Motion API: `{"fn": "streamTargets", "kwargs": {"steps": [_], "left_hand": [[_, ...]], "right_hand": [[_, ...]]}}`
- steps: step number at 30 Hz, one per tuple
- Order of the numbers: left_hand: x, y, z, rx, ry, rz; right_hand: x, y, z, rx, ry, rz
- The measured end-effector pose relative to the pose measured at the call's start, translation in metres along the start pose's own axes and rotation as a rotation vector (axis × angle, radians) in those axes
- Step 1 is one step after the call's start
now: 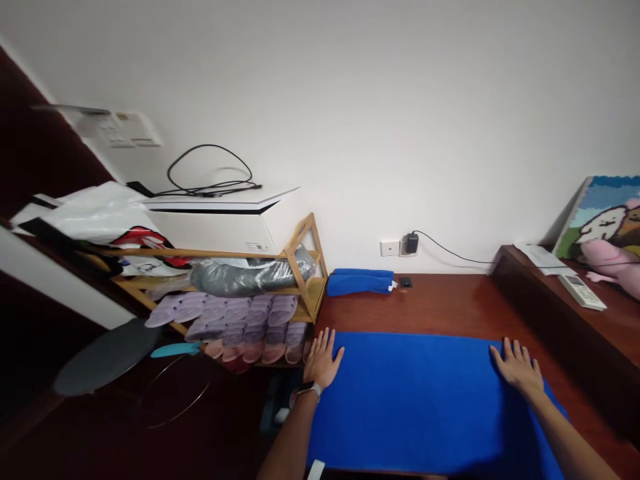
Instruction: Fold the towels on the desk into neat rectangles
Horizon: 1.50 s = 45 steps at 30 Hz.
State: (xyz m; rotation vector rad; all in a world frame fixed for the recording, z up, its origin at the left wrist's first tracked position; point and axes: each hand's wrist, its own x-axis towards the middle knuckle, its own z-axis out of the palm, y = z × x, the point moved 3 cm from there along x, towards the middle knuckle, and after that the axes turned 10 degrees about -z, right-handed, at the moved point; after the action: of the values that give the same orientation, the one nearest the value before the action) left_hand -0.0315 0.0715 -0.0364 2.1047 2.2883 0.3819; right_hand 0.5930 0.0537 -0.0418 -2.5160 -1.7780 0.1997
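A blue cloth point(410, 400), possibly a towel, lies spread flat on the reddish-brown desk point(450, 303). My left hand point(323, 360), with a watch point(309, 388) on its wrist, rests palm down on the cloth's far left corner, fingers spread. At the far right corner my right hand point(519, 367) also lies flat with its fingers apart. Neither hand grips anything. Behind the spread cloth, against the wall, sits a folded blue cloth point(360, 281) with small white tags. A white tag point(316, 469) sticks out at the near left edge.
Left of the desk stands a wooden rack point(313, 293) with slippers point(235, 310), a white box point(215, 223) and a black cable point(210, 190). A round stool point(110, 357) is farther left. On the raised right ledge lie a remote point(583, 292) and a pink plush toy point(613, 263). A charger point(412, 243) fills a wall socket.
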Motion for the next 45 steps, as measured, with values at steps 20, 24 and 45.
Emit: {"fn": "streamTargets", "kwargs": {"steps": [20, 24, 45], "left_hand": [[0.004, -0.003, 0.006, -0.019, 0.040, 0.013], [0.005, -0.003, 0.006, -0.022, 0.049, 0.001], [0.004, 0.001, -0.001, 0.004, -0.027, -0.017]], "right_hand": [[-0.072, -0.228, 0.006, 0.144, -0.048, -0.690], [-0.020, -0.062, 0.001, -0.003, -0.024, -0.338], [0.010, 0.009, -0.027, 0.030, -0.100, -0.156]]}}
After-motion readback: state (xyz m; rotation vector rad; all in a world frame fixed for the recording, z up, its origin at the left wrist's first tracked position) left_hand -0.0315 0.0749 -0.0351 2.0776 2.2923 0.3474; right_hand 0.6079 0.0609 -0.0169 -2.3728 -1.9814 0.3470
